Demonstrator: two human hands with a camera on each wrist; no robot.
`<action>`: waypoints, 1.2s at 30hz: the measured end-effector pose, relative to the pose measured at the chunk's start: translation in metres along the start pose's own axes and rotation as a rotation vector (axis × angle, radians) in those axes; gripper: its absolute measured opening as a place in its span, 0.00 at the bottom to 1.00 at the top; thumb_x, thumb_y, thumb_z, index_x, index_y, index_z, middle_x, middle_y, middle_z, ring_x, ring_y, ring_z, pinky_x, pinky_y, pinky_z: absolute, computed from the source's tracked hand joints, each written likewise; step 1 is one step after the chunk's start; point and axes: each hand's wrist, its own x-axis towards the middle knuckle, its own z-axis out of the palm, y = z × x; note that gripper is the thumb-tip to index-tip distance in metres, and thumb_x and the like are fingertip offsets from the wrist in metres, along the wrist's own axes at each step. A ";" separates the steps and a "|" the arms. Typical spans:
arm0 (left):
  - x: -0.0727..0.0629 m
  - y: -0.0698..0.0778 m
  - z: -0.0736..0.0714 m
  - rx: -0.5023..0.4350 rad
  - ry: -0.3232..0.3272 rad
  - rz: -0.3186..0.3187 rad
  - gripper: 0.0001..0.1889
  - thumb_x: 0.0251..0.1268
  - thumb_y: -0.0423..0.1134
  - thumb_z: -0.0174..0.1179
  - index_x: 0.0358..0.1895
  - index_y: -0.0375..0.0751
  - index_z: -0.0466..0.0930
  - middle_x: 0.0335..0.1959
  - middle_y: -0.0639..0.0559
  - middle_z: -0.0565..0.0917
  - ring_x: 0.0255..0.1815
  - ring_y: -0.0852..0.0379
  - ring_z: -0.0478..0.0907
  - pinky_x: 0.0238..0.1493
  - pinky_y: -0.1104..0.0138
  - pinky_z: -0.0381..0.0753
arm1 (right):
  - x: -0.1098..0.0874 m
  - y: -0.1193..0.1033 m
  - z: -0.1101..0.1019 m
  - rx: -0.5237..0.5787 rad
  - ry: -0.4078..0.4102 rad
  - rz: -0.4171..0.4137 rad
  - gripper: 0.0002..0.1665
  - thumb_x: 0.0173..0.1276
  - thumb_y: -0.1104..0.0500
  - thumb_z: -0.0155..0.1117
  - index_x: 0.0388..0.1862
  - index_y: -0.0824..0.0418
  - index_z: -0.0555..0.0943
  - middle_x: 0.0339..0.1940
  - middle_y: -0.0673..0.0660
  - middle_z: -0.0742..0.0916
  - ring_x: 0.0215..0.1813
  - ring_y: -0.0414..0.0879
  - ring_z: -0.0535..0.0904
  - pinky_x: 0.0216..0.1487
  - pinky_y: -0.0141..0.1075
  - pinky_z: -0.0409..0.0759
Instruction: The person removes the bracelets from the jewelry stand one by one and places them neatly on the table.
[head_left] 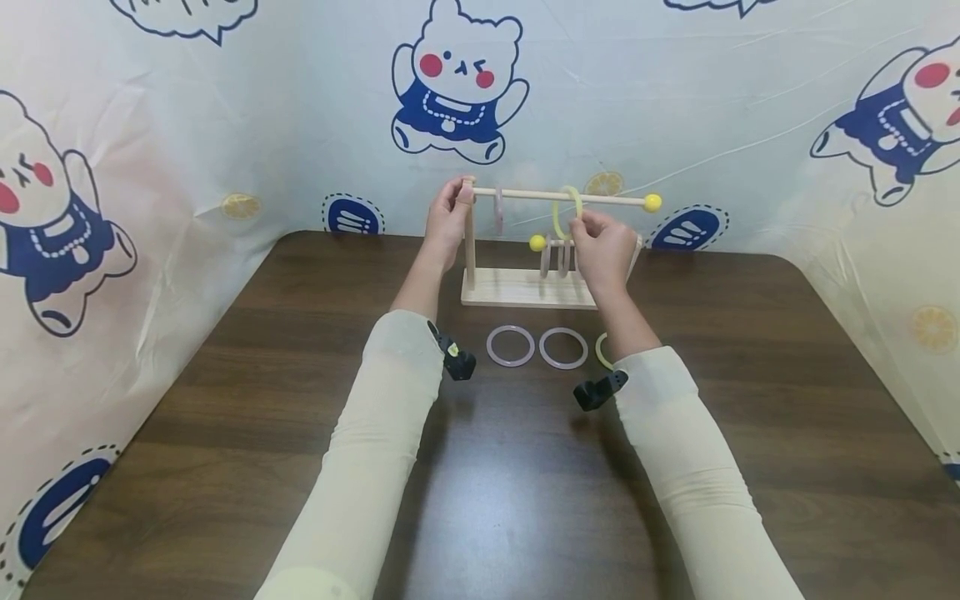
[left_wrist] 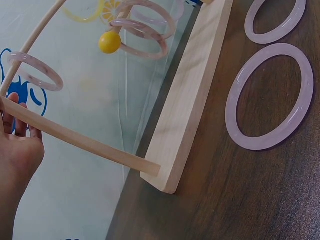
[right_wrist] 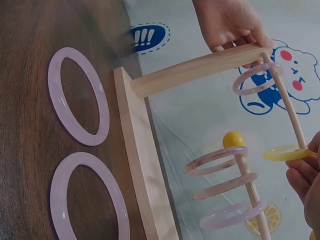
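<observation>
A wooden stand (head_left: 510,288) has an upper rod (head_left: 525,194) and a lower rod, each tipped with a yellow ball. My left hand (head_left: 447,218) grips the top of its left post (left_wrist: 80,139). With thumb and fingers, my right hand (head_left: 606,250) pinches a yellow ring (right_wrist: 282,153), which encircles the upper rod. Nearer the left post, a pale pinkish ring (head_left: 498,212) hangs on that same rod. Several pale rings (right_wrist: 225,186) hang on the lower rod; in the head view my right hand covers part of them.
Two lilac rings (head_left: 511,365) (head_left: 563,367) lie flat on the dark wooden table (head_left: 300,350) in front of the stand. A yellow-green ring (head_left: 600,354) beside them is partly hidden by my right wrist. Behind the stand hangs a printed curtain (head_left: 322,100).
</observation>
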 end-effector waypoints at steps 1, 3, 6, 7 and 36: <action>0.000 0.000 0.000 0.001 0.001 -0.001 0.21 0.68 0.49 0.48 0.60 0.43 0.70 0.53 0.49 0.74 0.54 0.57 0.70 0.57 0.69 0.65 | 0.000 0.000 0.000 -0.004 0.000 0.000 0.11 0.62 0.60 0.63 0.41 0.63 0.85 0.36 0.59 0.86 0.38 0.46 0.84 0.39 0.33 0.78; 0.000 -0.001 0.000 0.001 0.002 -0.002 0.21 0.68 0.49 0.48 0.60 0.43 0.70 0.54 0.49 0.74 0.54 0.57 0.70 0.56 0.68 0.65 | -0.001 0.000 -0.001 -0.010 0.003 -0.001 0.11 0.62 0.60 0.63 0.40 0.63 0.85 0.36 0.59 0.86 0.38 0.46 0.84 0.40 0.34 0.78; 0.000 -0.001 0.000 0.002 0.005 0.000 0.22 0.68 0.49 0.48 0.60 0.43 0.70 0.54 0.50 0.74 0.54 0.57 0.70 0.56 0.68 0.65 | -0.002 0.001 -0.001 -0.032 0.015 -0.008 0.10 0.62 0.60 0.63 0.40 0.62 0.85 0.36 0.58 0.86 0.38 0.46 0.84 0.41 0.35 0.78; 0.000 -0.002 0.000 0.002 0.006 -0.004 0.22 0.68 0.49 0.48 0.60 0.43 0.70 0.54 0.50 0.74 0.55 0.57 0.70 0.56 0.68 0.65 | -0.002 0.001 -0.001 -0.040 0.022 -0.012 0.10 0.61 0.59 0.63 0.40 0.62 0.85 0.35 0.58 0.86 0.38 0.46 0.84 0.41 0.35 0.77; 0.000 -0.001 0.000 0.013 0.001 0.006 0.22 0.67 0.49 0.48 0.60 0.43 0.70 0.53 0.50 0.74 0.54 0.57 0.70 0.56 0.69 0.65 | -0.004 0.008 -0.002 0.030 0.116 -0.027 0.11 0.62 0.62 0.62 0.41 0.66 0.84 0.36 0.60 0.86 0.37 0.46 0.84 0.38 0.34 0.79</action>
